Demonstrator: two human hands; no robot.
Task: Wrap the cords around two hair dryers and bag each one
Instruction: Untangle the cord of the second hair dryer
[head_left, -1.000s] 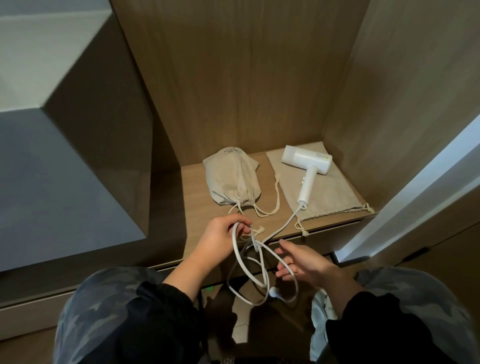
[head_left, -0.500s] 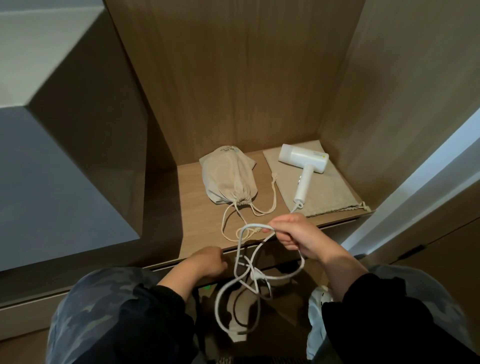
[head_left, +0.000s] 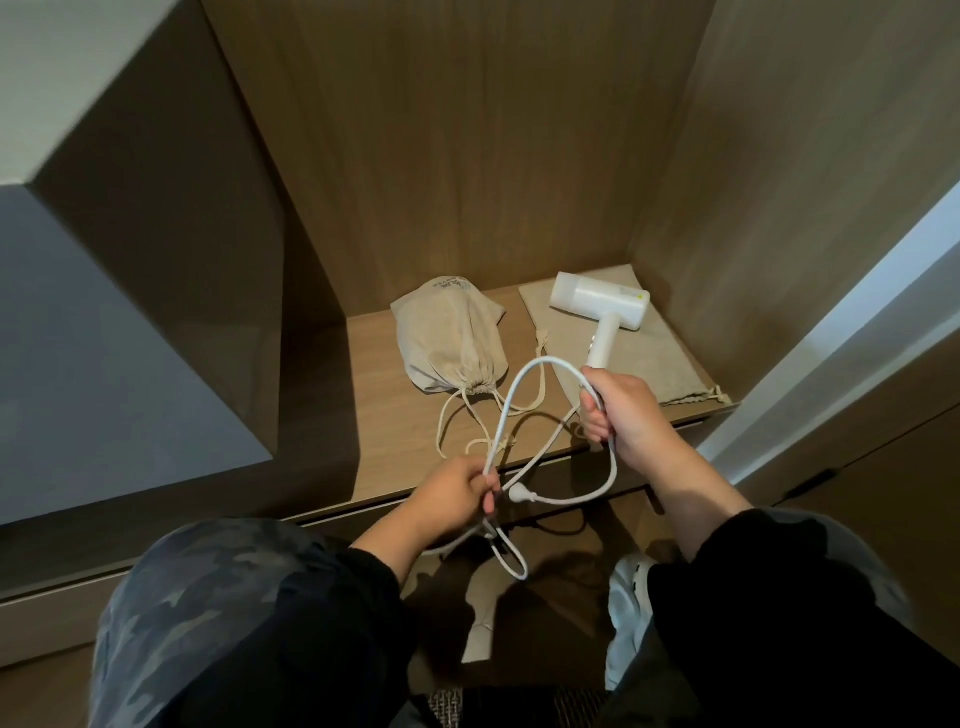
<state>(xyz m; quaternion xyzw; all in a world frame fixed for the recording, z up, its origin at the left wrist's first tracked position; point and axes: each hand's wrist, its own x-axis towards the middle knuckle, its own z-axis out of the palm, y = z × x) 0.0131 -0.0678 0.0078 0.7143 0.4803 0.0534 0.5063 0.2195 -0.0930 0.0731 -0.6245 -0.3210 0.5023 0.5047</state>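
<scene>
Left hand (head_left: 451, 494), right hand (head_left: 626, 410): fingers curled round smooth white cord's (head_left: 543, 360) rounded loops.

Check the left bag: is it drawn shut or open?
Shut. The left bag bulges, and its mouth is gathered tight by the drawstring; what's inside cannot be seen.

Black long sleeves (head_left: 332, 597) are worn on both arms and are pushed back from the wrists. Grey-blue camouflage trousers (head_left: 208, 597) are seen over both knees, and a white shoe (head_left: 626, 597) is visible by the right knee.
</scene>
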